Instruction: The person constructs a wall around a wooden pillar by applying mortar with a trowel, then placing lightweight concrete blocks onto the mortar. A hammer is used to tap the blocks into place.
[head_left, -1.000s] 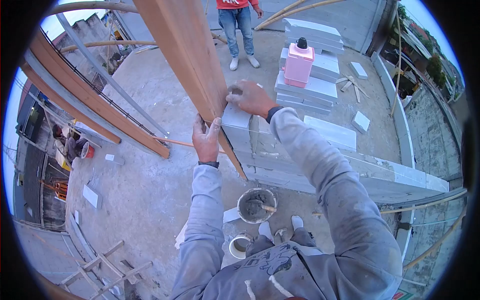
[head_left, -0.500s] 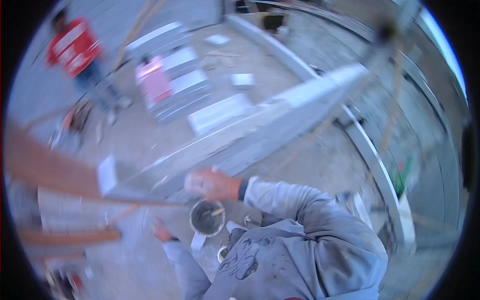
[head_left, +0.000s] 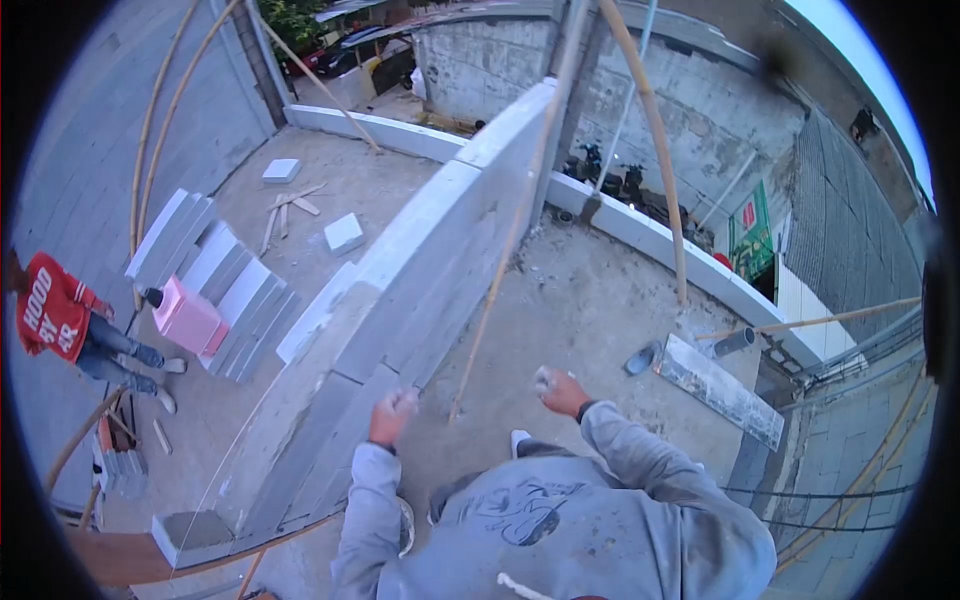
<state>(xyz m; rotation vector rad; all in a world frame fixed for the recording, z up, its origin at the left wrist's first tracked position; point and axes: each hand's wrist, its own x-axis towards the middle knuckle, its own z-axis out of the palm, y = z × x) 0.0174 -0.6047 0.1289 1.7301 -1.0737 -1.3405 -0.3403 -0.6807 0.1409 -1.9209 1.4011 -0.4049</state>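
Note:
My left hand point(head_left: 393, 416) is beside the side face of a light block wall point(head_left: 385, 335), overlapping it in this view. Its whitish fingers are curled in, and nothing shows in them. Out over the concrete floor to the right of the wall is my right hand point(head_left: 563, 391), its dusty, white-smeared fingers bent into a loose fist with no object visible. Grey mortar coats part of the wall's top point(head_left: 340, 310). A bucket's pale rim point(head_left: 407, 528) peeks out next to my left sleeve, mostly hidden by it.
A person in a red top point(head_left: 55, 305) stands left, beyond stacked white blocks point(head_left: 240, 275) and a pink jerrycan point(head_left: 190, 318). A bamboo pole point(head_left: 500, 270) slants in front of the wall. Rightward lie a mortar-stained board point(head_left: 720, 390) and a slipper point(head_left: 641, 358). Low block walls point(head_left: 690, 270) edge the floor.
The view has swung right and sharpened. My right hand has left the wall and bucket for the floor area at right; my left hand has come up beside the wall.

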